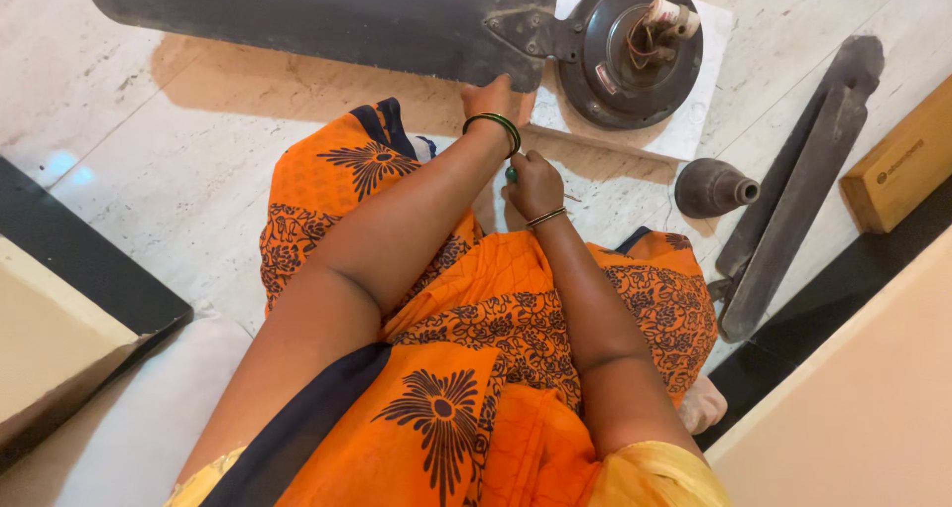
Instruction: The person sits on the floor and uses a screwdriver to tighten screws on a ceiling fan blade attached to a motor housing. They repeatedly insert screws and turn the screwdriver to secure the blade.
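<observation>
I sit on a pale marble floor in an orange patterned garment (476, 338). A dark ceiling fan motor (635, 51) lies on a white sheet (694, 120), with one long dark blade (317, 16) joined to it by a bracket (521, 31). My left hand (491, 99), green bangles at the wrist, grips the blade's near edge by the bracket. Just below it, my right hand (534, 183) is closed on a small green-handled tool (511, 174); most of the tool is hidden.
Two loose dark fan blades (793, 190) lie stacked at the right, beside a dark cone-shaped fan cup (714, 187). A wooden box (902, 160) sits at the far right. A white cushion (129, 418) is at lower left, next to a black floor border (89, 269).
</observation>
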